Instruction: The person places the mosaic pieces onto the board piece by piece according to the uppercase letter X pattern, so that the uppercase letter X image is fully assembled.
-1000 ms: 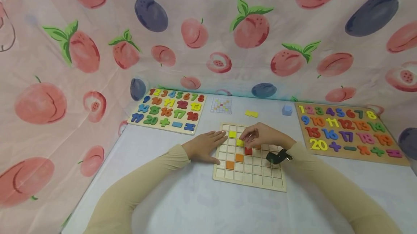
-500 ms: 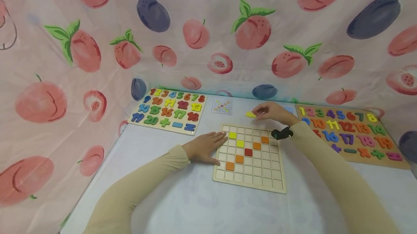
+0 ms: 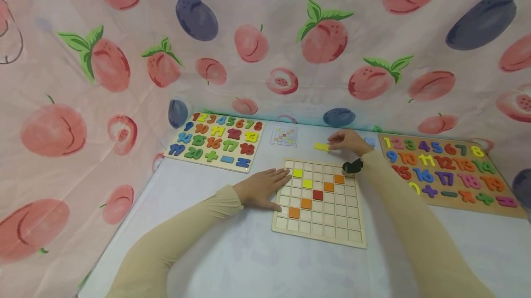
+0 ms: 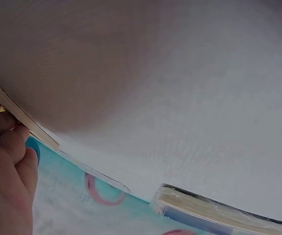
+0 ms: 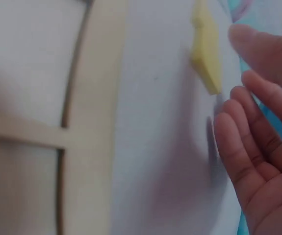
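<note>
A square wooden grid board lies on the table, with yellow tiles, a red tile and several orange tiles set in its cells. My left hand rests on the board's left edge, its fingers spread fairly straight. Behind the board, my right hand hovers beside loose yellow tiles. In the right wrist view, the thumb and fingers stand apart with nothing between them, next to the yellow tiles. A dark band circles the right wrist.
A number puzzle board stands at the back left, and another number board at the right. A small printed pattern card lies behind the grid. A blue block is partly hidden by the right hand. Fruit-patterned cloth walls the table's back and left.
My right hand has moved from over the grid board back to the loose yellow tiles, uncovering orange tiles on the board. The left hand has stayed in place.
</note>
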`<state>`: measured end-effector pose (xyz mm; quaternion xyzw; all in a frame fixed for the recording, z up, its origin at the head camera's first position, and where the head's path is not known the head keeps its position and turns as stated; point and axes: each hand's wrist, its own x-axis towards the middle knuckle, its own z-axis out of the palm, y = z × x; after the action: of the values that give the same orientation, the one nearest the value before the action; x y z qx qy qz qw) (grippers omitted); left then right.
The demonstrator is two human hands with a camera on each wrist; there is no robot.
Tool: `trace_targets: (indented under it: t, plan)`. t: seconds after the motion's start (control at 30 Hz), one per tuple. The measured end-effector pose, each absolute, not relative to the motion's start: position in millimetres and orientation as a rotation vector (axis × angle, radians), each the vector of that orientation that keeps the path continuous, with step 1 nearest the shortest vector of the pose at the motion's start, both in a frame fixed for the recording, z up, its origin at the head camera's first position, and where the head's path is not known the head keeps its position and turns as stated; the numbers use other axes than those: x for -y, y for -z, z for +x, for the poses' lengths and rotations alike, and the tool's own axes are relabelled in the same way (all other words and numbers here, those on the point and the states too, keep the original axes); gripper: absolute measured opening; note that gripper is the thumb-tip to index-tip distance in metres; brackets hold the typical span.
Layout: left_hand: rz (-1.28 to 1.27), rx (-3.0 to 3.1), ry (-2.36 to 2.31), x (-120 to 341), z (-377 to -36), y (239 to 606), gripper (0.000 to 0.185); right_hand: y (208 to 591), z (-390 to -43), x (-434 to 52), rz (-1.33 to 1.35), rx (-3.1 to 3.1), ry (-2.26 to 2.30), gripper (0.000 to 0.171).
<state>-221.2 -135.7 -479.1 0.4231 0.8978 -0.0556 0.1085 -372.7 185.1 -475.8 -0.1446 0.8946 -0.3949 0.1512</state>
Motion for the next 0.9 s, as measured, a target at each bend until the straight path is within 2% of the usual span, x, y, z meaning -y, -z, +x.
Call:
trace_targets:
  t: [0.27,0.9]
  plan:
    - [1.237,-2.637,0.155,135,-219,475,0.095,485,-378,-182,-0.404,-2.618,1.029,0.039]
    - [1.227,-2.635,0.168,134,-218,475,0.095,471,-360,-173,-0.396,-2.686,0.943,0.029]
